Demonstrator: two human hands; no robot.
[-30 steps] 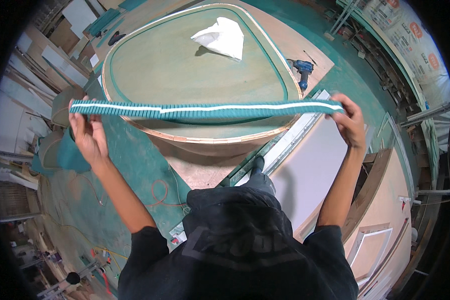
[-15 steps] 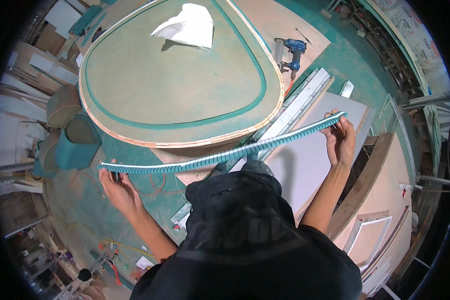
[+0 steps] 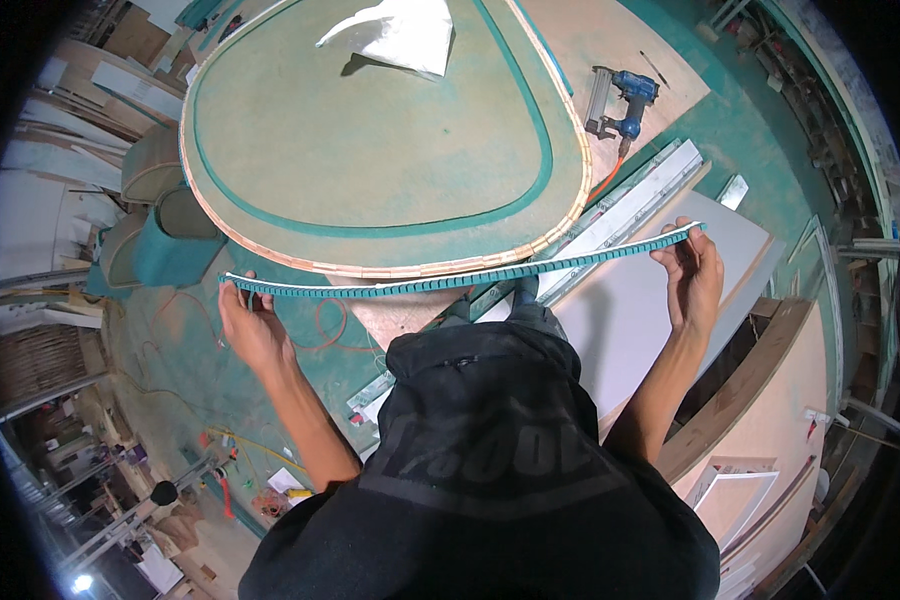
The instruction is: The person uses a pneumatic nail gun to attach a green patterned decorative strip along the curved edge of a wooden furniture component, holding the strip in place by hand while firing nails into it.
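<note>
A long, thin green strip [image 3: 450, 283] with closely spaced cuts along one side and a white upper edge stretches between my two hands. My left hand [image 3: 257, 325] pinches its left end, and my right hand [image 3: 692, 275] grips the right end, which sits a little higher. The strip sags slightly and runs just in front of the near edge of a large rounded panel [image 3: 370, 150]. That panel has a green band drawn inside its outline and a rim of small light wooden pieces. Whether strip and rim touch, I cannot tell.
A crumpled white sheet [image 3: 400, 38] lies on the panel. To its right, a blue nail gun [image 3: 627, 100] with an orange hose rests on a board. Long white bars [image 3: 630, 220] and a pale sheet [image 3: 625, 330] lie right of my legs. Green curved forms [image 3: 178, 240] stand at left.
The strip has moved up in the view, closer to the panel's near rim, with its left end raised most. Both hands keep hold of its ends.
</note>
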